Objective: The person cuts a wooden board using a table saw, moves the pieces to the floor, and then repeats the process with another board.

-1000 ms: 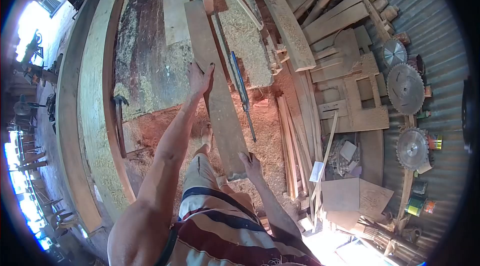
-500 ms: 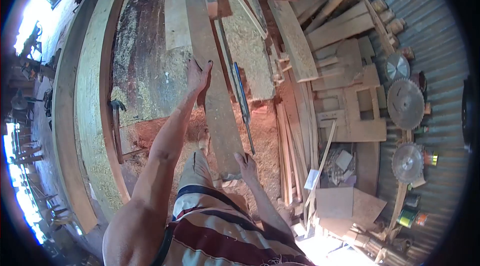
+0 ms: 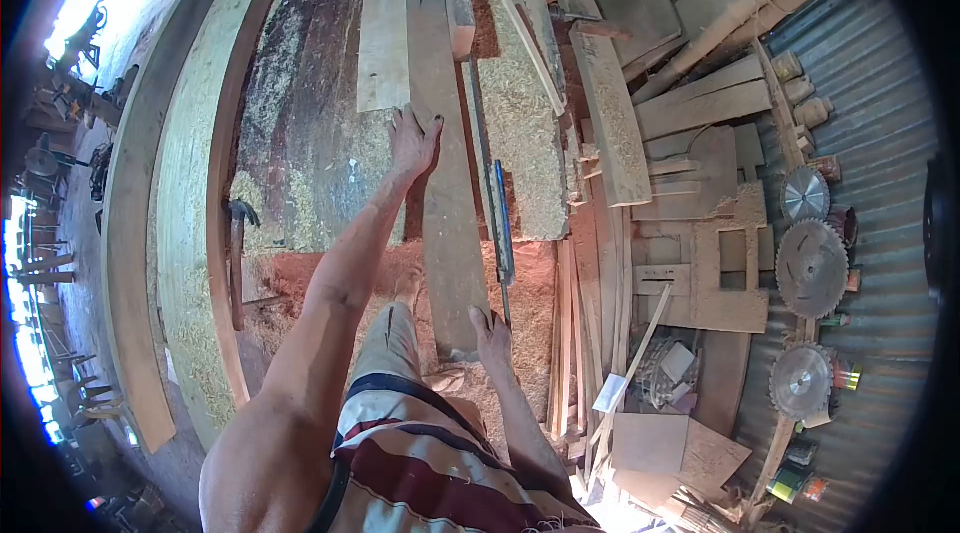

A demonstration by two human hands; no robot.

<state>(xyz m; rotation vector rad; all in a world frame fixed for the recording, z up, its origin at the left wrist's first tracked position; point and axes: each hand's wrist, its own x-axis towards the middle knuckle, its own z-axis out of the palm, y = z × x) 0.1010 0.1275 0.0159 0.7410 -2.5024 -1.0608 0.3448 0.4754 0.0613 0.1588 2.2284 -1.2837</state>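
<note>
A long brown wooden board (image 3: 450,203) lies lengthwise in front of me, its far part over the workbench and its near end close to my legs. My left hand (image 3: 413,143) grips it around mid-length at the left edge, thumb on the top face; some fingers are partly hidden. At the near end, my right hand (image 3: 490,336) is closed on the right edge with the thumb on top. Just right of the board lies a long, thin tool with a blue part (image 3: 503,218). A paler board (image 3: 386,43) rests beside the far end.
A hammer (image 3: 238,233) lies by the thick planks (image 3: 190,203) on the left. Sawdust covers much of the workbench (image 3: 310,143). Narrow strips (image 3: 565,333) stand to the right. Circular saw blades (image 3: 812,268) hang along the corrugated metal wall (image 3: 875,173).
My view has turned slightly, so the bench and boards appear farther right and the wall blades lower. Both hands keep their hold on the board, with little visible movement of it.
</note>
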